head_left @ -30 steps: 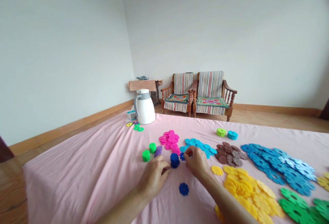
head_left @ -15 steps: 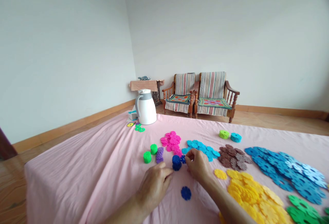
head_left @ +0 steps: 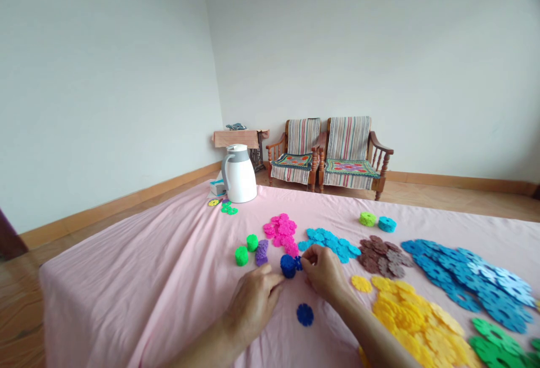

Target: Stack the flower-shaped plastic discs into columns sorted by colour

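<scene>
Head view. We record a table (head_left: pixel 169 255) under a creased pink cloth (head_left: pixel 109 289), its folds running from the far left corner toward the viewer. A white jug (head_left: pixel 242 179) stands near that corner. Past the far edge we note two pale walls (head_left: pixel 109 75) meeting in a corner, wooden skirting (head_left: pixel 126 207) along their foot, and a pair of wooden armchairs (head_left: pixel 350 157) with striped covers, facing the table.

The dark blue stack (head_left: pixel 288 267) sits well in from the table's far and left edges, between the hands. Its long axis is roughly upright, round top face upward; we cannot tell any slight lean. The right hand (head_left: pixel 323 272) pinches a small blue disc (head_left: pixel 298 263) between thumb and fingers, at the stack's right side; the disc is tipped up on edge, contact with the stack unclear. The left hand (head_left: pixel 255 295) is loosely curled, fingertips at the stack's left side; we cannot tell if it grips. Nearer the viewer, a loose blue disc (head_left: pixel 305 315) lies flat. A yellow heap (head_left: pixel 415 317) spreads beyond the right forearm.
</scene>
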`<state>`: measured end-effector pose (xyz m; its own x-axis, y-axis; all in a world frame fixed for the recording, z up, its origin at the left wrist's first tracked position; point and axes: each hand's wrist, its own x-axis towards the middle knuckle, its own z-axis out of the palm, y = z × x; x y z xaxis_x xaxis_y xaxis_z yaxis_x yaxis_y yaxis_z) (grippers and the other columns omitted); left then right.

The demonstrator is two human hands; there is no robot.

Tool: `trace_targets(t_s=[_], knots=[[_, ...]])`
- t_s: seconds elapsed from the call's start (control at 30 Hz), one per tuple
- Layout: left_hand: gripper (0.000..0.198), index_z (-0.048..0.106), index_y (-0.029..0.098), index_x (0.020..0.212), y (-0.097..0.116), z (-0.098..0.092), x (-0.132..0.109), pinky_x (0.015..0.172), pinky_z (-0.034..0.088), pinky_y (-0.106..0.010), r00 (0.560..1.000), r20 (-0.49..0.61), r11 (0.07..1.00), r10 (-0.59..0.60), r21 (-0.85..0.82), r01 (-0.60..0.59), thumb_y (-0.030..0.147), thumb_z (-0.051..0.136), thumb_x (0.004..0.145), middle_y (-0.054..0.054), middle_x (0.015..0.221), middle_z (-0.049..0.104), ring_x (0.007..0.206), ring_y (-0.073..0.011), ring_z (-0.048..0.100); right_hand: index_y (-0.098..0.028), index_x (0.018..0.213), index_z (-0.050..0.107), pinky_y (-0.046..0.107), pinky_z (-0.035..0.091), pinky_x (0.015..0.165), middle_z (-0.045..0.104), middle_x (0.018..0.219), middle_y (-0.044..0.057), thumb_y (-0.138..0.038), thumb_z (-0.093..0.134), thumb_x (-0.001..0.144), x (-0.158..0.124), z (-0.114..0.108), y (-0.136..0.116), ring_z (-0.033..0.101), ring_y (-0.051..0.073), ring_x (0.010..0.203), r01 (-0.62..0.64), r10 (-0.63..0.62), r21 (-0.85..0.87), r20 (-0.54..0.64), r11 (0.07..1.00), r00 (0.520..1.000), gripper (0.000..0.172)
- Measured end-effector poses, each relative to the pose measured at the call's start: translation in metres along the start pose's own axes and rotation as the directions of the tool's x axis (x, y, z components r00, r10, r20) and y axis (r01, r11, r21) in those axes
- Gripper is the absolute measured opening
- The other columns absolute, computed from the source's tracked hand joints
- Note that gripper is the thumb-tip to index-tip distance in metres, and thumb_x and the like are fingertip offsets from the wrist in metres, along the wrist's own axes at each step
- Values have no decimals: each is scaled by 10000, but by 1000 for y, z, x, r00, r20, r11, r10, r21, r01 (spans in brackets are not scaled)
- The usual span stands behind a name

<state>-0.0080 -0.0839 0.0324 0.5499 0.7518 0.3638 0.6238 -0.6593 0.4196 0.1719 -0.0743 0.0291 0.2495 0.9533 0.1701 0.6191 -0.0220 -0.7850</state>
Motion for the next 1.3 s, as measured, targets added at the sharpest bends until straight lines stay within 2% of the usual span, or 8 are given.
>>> trace_targets(t_s=[0.23,0.57,0.63,0.73,0.87,0.93,1.1,1.3], knots=[[272,672,220,908,0,2,3,699,433,-253,1000,22,999,-19,36,18,83,452,825,-41,818,626,783,-186,598,-185,668,628,224,380,524,678,645,14,-132,509,702,-2,0,-2,608,139,570,30,-30,-24,-6,999,1000,135],[224,625,200,851,-1,2,8,688,424,-253,999,35,1000,-2,24,1,75,442,826,-39,815,625,786,-185,597,-191,692,600,236,351,568,652,684,21,-144,495,733,-10,5,0,573,145,632,142,-144,-64,-29,988,989,123],[221,622,203,854,-1,3,8,689,421,-254,1000,29,1000,0,16,0,73,447,820,-34,814,622,782,-183,595,-192,675,592,241,352,581,640,671,17,-143,501,723,-9,4,1,565,142,619,134,-134,-17,-59,991,989,114],[207,603,200,815,-4,4,6,663,409,-249,1000,-9,1000,-10,-6,10,48,466,783,-16,791,611,745,-167,584,-191,624,568,245,348,561,612,622,3,-159,532,687,-4,0,2,556,136,564,53,-37,142,-109,988,993,80],[139,535,178,739,-7,6,7,592,394,-239,991,-101,995,-84,-60,79,42,503,732,-7,744,574,668,-150,554,-185,650,557,229,354,496,574,564,-12,-257,511,713,4,-6,-1,560,135,524,-7,39,304,-100,953,994,106],[124,548,177,832,-7,8,8,574,409,-236,980,-143,983,-137,-143,117,88,538,745,-20,829,592,635,-138,544,-184,640,551,220,342,467,546,531,-21,-309,507,709,6,-5,-5,540,129,509,-14,44,368,-72,930,996,150],[462,474,233,1215,-7,11,12,576,453,-247,969,-151,942,-194,-304,141,131,555,772,-51,1090,609,577,-110,542,-178,606,561,224,356,477,545,525,-27,-339,538,631,4,6,-14,495,113,502,-21,28,468,-9,884,1000,165],[574,398,242,1303,-12,15,12,625,478,-270,971,-150,936,-186,-327,129,87,527,765,-51,1082,632,584,-115,560,-172,598,587,242,397,510,589,565,-8,-324,549,606,3,16,-13,510,118,518,-48,49,492,11,869,999,157]])
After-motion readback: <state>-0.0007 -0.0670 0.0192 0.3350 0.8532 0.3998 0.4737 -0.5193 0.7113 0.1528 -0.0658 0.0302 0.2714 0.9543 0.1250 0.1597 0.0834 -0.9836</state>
